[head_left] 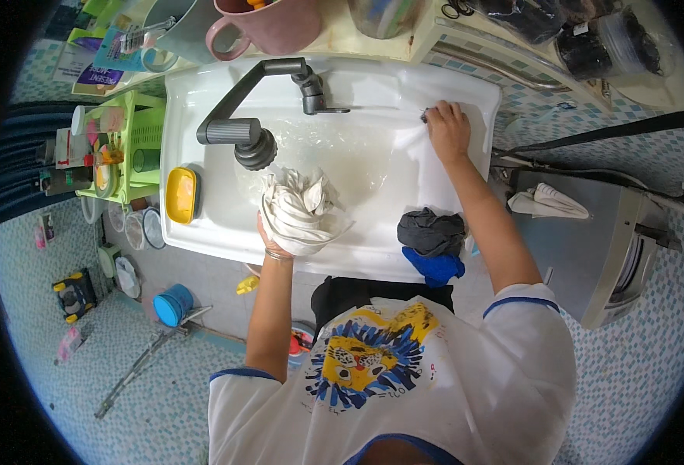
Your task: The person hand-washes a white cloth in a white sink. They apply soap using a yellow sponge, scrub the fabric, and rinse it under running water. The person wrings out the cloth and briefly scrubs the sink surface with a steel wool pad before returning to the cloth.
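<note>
A bunched, twisted white cloth (299, 217) rests in my left hand (270, 239), held over the near side of the white sink (194, 240). Most of that hand's fingers are hidden under the fabric. My right hand (449, 132) is at the sink's right side, fingers closed around a small dark thing (425, 116) that I cannot make out fully. Left of centre, a dark grey jointed faucet (233, 132) reaches over the basin, its head just above the cloth. Cloudy, rippled water (342, 155) lies in the basin.
On the sink's left ledge sits a yellow soap dish (181, 195). A dark grey cloth (431, 231) and a blue cloth (433, 267) lie at the front right edge. A pink mug (272, 31) stands behind; a green rack (136, 147) is left, a grey machine (582, 248) right.
</note>
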A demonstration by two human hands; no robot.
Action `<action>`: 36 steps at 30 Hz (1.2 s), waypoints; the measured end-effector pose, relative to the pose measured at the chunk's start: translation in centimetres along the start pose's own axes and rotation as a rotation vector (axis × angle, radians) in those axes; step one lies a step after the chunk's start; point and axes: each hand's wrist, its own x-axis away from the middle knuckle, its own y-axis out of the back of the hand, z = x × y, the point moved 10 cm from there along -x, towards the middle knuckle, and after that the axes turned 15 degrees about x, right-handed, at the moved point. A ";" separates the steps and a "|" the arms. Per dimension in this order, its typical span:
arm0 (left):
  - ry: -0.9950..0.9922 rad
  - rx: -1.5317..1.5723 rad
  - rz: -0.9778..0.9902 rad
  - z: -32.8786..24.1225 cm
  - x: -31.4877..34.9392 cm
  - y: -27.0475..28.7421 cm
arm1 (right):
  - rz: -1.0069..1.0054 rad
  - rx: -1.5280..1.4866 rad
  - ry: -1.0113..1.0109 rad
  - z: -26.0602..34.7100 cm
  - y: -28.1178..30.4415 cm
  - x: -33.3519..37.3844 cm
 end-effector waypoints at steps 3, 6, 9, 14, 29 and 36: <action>-0.056 0.017 -0.065 -0.9 0.4 2.0 | 0.175 -0.027 0.044 3.1 -1.5 -2.0; -0.097 0.034 -0.177 -1.3 0.5 3.9 | 0.041 -0.061 0.108 8.2 -0.8 -4.4; -0.112 -0.064 -0.368 -2.0 1.0 5.6 | 0.079 -0.005 0.122 7.4 -0.3 -4.0; -0.114 -0.052 -0.327 -1.8 1.5 4.8 | 0.218 0.016 0.020 1.1 -2.5 -0.4; -0.138 -0.078 -0.341 -2.3 2.0 5.6 | 0.120 0.030 0.037 0.2 -1.5 0.1; -0.202 -0.072 -0.374 -3.5 3.1 7.0 | -0.114 -0.116 -0.025 11.4 -1.6 -4.3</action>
